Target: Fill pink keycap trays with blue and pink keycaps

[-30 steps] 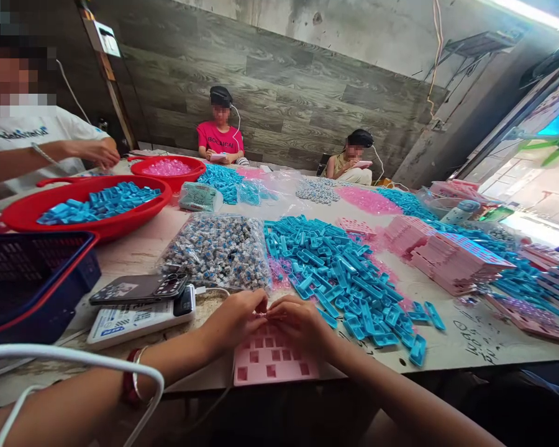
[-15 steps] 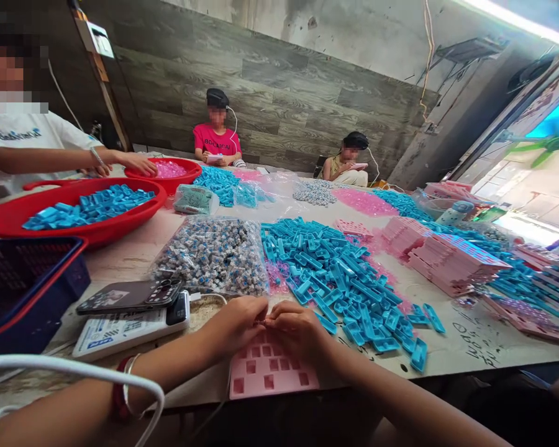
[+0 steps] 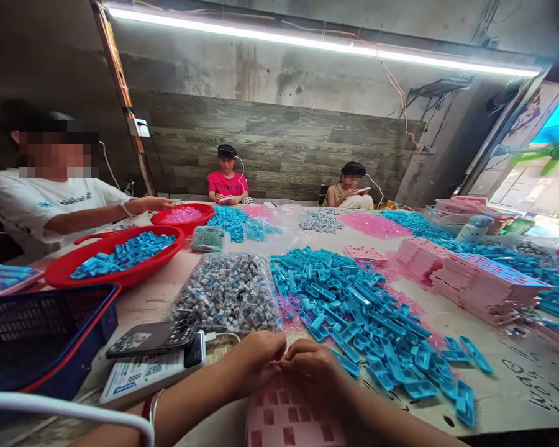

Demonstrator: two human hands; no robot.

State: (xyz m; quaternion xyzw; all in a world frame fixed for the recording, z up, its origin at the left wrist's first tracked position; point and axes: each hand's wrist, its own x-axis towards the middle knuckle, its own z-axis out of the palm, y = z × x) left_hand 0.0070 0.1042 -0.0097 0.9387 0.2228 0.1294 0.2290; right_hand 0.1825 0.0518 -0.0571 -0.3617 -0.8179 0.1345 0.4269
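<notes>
Over the far end of a pink plastic panel [image 3: 289, 417] with square holes, my two hands meet fingertip to fingertip. Both my left hand [image 3: 256, 360] and my right hand [image 3: 314, 369] are closed in a pinch. Whatever small thing lies between the fingers is hidden. The panel's near end runs out of the bottom of the view. Just beyond my hands lie a clear bag of small grey-and-blue switches [image 3: 230, 292] and a heap of blue plastic keycap-like pieces [image 3: 349, 310], with clear pink bits [image 3: 291, 308] between them.
At left are a dark blue basket [image 3: 88, 335], a phone [image 3: 144, 340] on a white power bank [image 3: 135, 377], and red basins [image 3: 135, 280]. Stacks of pink panels [image 3: 487, 279] stand at right. A white cable [image 3: 65, 406] crosses the lower left. Co-workers sit at the left and far side.
My view has tilted up and levelled, so the table sits lower in it. The left co-worker's hand has drawn back from the pink bits. My hands stay pinched together over the panel.
</notes>
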